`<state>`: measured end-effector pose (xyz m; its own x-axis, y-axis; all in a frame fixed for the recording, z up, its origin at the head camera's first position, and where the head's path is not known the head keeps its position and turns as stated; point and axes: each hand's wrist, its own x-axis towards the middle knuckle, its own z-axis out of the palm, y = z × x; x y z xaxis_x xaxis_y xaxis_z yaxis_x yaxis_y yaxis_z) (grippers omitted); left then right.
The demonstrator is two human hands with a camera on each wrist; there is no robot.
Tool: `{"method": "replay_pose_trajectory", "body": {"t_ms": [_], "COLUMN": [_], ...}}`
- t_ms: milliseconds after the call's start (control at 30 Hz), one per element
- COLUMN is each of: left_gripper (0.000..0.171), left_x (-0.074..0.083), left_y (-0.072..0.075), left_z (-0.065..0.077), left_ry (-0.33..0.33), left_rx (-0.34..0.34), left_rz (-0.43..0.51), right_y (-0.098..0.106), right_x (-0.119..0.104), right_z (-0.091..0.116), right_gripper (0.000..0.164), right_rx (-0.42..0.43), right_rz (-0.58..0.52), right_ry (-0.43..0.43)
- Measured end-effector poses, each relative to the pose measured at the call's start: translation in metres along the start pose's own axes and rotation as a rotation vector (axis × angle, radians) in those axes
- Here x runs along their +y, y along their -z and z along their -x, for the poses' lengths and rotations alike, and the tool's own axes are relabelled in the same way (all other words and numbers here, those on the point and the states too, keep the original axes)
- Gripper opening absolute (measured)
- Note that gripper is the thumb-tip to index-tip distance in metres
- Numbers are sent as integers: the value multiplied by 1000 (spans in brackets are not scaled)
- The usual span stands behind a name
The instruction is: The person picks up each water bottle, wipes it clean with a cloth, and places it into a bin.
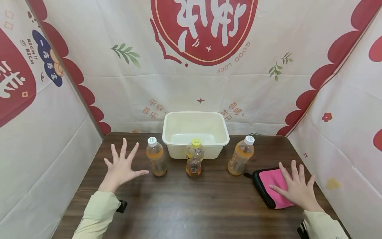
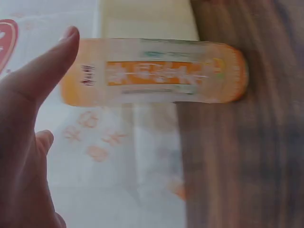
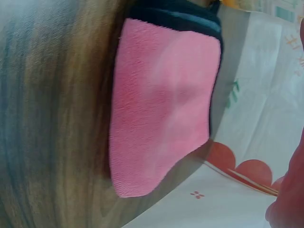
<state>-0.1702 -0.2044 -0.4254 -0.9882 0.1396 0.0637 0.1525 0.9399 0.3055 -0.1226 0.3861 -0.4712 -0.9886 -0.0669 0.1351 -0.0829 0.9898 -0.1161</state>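
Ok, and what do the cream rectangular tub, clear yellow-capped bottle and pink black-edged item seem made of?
Cream rectangular tub: probably moulded plastic, smooth and satin, judging by its rounded corners and even colour.
Clear yellow-capped bottle: likely plastic, glossy; its curved body is see-through.
Pink black-edged item: seemingly fabric, matt, with fine fuzz in the right wrist view.

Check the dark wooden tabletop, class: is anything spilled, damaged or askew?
No spill or damage shows; the three clear plastic bottles stand upright. The black-edged pink fabric pouch lies slightly askew, not square to the tabletop.
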Motion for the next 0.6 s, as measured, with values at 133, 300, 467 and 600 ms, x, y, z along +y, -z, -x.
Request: {"method": "replay_pose_trajectory", "body": {"t_ms": [133, 300, 467, 600], "left_gripper": [110, 108, 104, 100], "left_x": [12, 36, 71, 103], "left_y": [18, 39, 49, 49], "left_z": [-2, -5, -16, -26], "left_ry": [-29, -102, -208, -307], "left_rx": [25, 92, 99, 113], "left_rz": [1, -14, -47, -69], "right_y": [-7, -16, -26, -35], "right_x": [4, 11, 19, 23], "right_z": [0, -1, 0, 2], "right_gripper": [98, 97, 96, 94], "right_rx": [-6, -39, -67, -73], "right_rz": [-5, -11, -33, -49], "right_ry": [-5, 0, 5, 17]}}
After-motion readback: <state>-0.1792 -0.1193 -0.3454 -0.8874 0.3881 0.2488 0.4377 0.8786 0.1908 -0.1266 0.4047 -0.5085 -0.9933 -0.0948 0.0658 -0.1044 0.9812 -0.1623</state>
